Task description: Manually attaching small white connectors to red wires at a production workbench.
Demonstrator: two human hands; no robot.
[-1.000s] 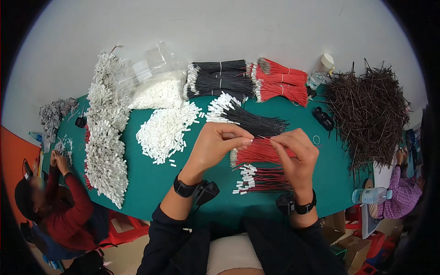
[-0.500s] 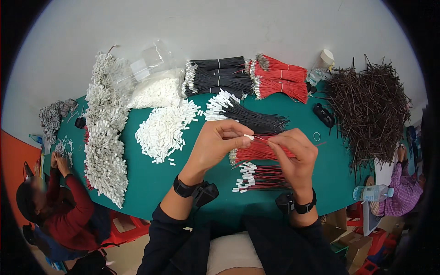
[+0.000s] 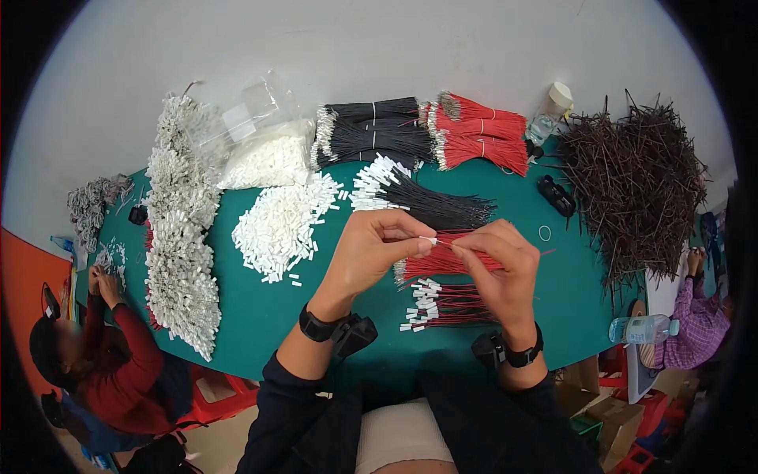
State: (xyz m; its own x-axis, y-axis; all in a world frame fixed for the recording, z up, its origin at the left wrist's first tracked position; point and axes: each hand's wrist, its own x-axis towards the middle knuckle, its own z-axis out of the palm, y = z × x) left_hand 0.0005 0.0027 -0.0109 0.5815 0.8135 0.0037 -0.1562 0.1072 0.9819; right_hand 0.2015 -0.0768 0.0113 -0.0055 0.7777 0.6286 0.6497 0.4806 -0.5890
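Between the fingertips of my left hand [image 3: 377,246] is a small white plastic connector housing [image 3: 430,239]. My right hand [image 3: 505,257] pinches a thin red wire [image 3: 549,252], whose tail sticks out to its right. The wire's other end meets the housing; whether it sits inside, I cannot tell. Beneath my hands lies a bundle of red wires [image 3: 410,270]. Nearer to me are red wires with white housings [image 3: 426,302] on their left ends. Just beyond my hands, black wires [image 3: 442,204] carry similar white housings.
Loose white housings [image 3: 276,229] are heaped left of my hands, near a clear bag [image 3: 272,162] of more. Tied black [image 3: 379,142] and red bundles [image 3: 483,138] lie at the back. A dark wire pile [image 3: 636,182] and a bottle [image 3: 638,329] stand right. A person [image 3: 103,355] works at left.
My right hand has moved slightly left, bringing the red wire's end up to the white housing. The gap between both hands' fingertips is smaller. My left hand stays nearly still.
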